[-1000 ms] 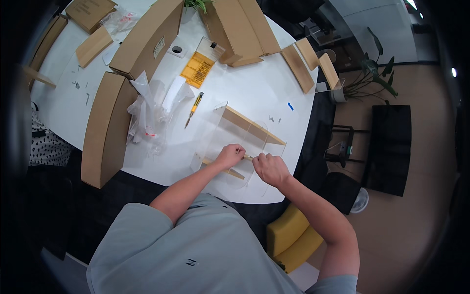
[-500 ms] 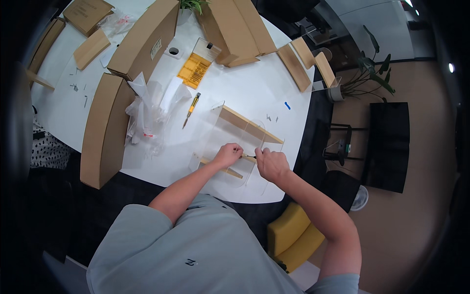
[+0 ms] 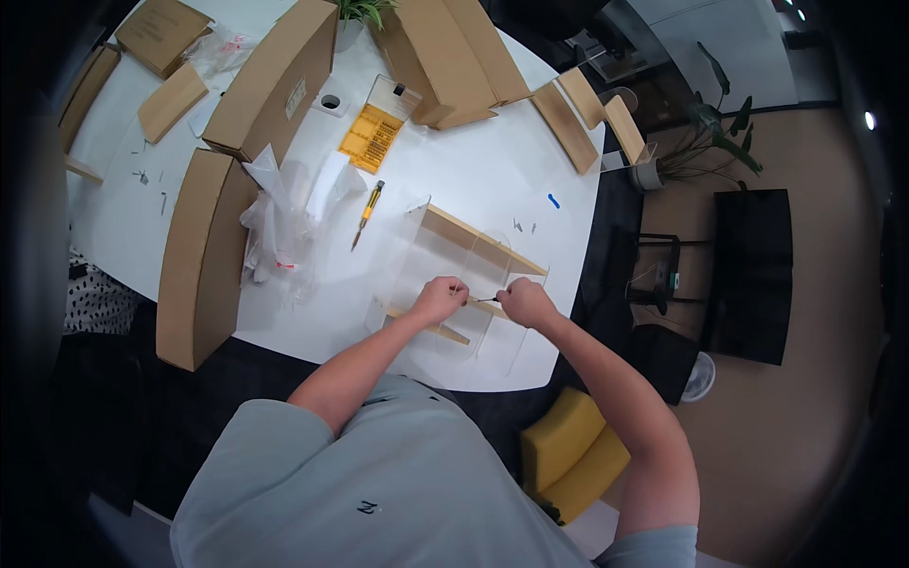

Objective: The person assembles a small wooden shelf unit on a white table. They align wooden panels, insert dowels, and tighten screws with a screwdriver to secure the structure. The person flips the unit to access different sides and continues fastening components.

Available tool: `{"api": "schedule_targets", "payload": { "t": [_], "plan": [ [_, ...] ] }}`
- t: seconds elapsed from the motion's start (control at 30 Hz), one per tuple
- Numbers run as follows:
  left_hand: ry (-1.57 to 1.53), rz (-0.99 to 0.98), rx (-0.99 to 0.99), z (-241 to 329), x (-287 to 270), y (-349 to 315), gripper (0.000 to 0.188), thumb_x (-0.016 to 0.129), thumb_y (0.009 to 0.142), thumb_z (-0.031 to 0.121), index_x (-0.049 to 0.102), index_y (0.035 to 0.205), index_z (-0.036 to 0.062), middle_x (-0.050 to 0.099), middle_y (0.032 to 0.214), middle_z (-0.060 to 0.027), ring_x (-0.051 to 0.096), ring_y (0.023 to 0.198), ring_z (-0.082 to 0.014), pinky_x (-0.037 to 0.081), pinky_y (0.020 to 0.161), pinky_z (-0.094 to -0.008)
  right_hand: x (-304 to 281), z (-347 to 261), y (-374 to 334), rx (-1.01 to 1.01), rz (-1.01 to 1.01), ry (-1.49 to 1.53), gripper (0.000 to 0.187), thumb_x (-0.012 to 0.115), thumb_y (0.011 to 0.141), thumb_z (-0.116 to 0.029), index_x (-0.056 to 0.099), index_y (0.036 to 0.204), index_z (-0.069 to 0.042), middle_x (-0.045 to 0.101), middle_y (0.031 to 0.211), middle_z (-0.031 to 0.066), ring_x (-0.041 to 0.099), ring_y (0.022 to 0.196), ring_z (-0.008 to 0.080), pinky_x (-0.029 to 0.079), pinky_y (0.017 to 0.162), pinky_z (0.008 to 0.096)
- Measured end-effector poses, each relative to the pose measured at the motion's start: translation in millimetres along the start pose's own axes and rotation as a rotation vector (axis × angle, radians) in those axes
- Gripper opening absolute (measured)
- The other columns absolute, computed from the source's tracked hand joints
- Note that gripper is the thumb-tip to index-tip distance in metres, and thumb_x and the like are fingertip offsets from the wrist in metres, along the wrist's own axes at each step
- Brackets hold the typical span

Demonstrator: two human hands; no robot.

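Note:
A frame of clear acrylic panels (image 3: 409, 260) and pale wooden boards lies on the white table in front of me. Its long far board (image 3: 483, 240) slants down to the right, and a shorter board (image 3: 447, 333) sits nearer me. My right hand (image 3: 528, 303) is closed around a slim screwdriver (image 3: 485, 300), its handle hidden in the fist and its thin shaft pointing left. At the shaft's tip, over the middle board (image 3: 492, 309), my left hand (image 3: 442, 300) is pinched; whatever its fingertips hold is too small to tell.
A yellow-handled screwdriver (image 3: 368, 214) and an open yellow bit case (image 3: 372, 138) lie beyond. Cardboard boxes (image 3: 194, 256) and crumpled plastic wrap (image 3: 275, 232) stand left. Loose screws (image 3: 518, 225) and a blue piece (image 3: 554, 201) lie right, near another wood-and-acrylic piece (image 3: 565, 128).
My right hand has shifted slightly right and turned, so more of the screwdriver's shaft shows. My left hand stays in place. The whole view has tilted a little.

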State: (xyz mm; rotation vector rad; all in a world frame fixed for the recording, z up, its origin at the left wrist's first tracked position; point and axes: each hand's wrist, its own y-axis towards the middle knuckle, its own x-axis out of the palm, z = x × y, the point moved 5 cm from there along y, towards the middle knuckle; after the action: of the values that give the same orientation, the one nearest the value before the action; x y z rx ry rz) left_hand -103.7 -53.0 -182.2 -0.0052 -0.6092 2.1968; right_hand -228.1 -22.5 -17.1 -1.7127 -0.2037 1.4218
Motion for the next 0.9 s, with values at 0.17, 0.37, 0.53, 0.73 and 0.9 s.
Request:
{"api": "schedule_targets", "payload": {
  "t": [0.17, 0.37, 0.53, 0.73, 0.9],
  "plan": [
    [0.000, 0.017, 0.013, -6.2, -2.3, 2.1, 0.020, 0.067, 0.094, 0.016, 0.074, 0.103, -0.0012, 0.077, 0.094, -0.0092, 0.076, 0.084, -0.0184, 0.059, 0.077, -0.0308, 2.1, -51.8, -47.6, -0.316, 0.173, -0.401, 0.030, 0.054, 0.101, -0.027, 0.061, 0.093, 0.001, 0.068, 0.085, 0.0198, 0.071, 0.075, 0.0372, 0.056, 0.061, 0.0499],
    [0.005, 0.026, 0.028, -7.0, -1.2, -1.6, 0.021, 0.067, 0.095, 0.017, 0.074, 0.103, -0.0014, 0.077, 0.092, -0.0094, 0.076, 0.084, -0.0180, 0.059, 0.077, -0.0309, 9.1, -38.1, -53.6, -0.651, 0.399, -0.655, 0.016, 0.054, 0.099, -0.020, 0.059, 0.096, -0.004, 0.065, 0.084, 0.0153, 0.072, 0.069, 0.0295, 0.055, 0.055, 0.0434],
    [0.021, 0.032, -0.017, -0.4, -2.5, -3.8, 0.021, 0.066, 0.095, 0.017, 0.073, 0.103, -0.0017, 0.077, 0.093, -0.0092, 0.076, 0.085, -0.0177, 0.059, 0.078, -0.0308, 4.6, -23.8, -33.0, -0.166, 0.120, -0.156, 0.027, 0.059, 0.097, -0.024, 0.066, 0.097, 0.001, 0.070, 0.084, 0.0262, 0.072, 0.084, 0.0403, 0.057, 0.070, 0.0509],
    [0.015, 0.008, -0.037, -5.0, -1.3, -2.5, 0.021, 0.066, 0.095, 0.017, 0.073, 0.103, -0.0019, 0.077, 0.093, -0.0091, 0.076, 0.086, -0.0176, 0.059, 0.078, -0.0308, 5.7, -11.0, -17.8, -0.049, 0.081, -0.012, 0.034, 0.059, 0.097, -0.027, 0.068, 0.097, 0.006, 0.071, 0.090, 0.0297, 0.070, 0.083, 0.0467, 0.056, 0.078, 0.0539],
    [0.001, 0.024, 0.011, -5.1, -1.6, -2.4, 0.021, 0.067, 0.095, 0.017, 0.073, 0.103, -0.0019, 0.077, 0.092, -0.0091, 0.076, 0.086, -0.0178, 0.059, 0.078, -0.0310, -3.4, -40.9, -56.5, -0.467, 0.316, -0.542, 0.019, 0.052, 0.099, -0.021, 0.058, 0.091, -0.004, 0.063, 0.077, 0.0140, 0.072, 0.074, 0.0312, 0.055, 0.056, 0.0447]
  ]
}}
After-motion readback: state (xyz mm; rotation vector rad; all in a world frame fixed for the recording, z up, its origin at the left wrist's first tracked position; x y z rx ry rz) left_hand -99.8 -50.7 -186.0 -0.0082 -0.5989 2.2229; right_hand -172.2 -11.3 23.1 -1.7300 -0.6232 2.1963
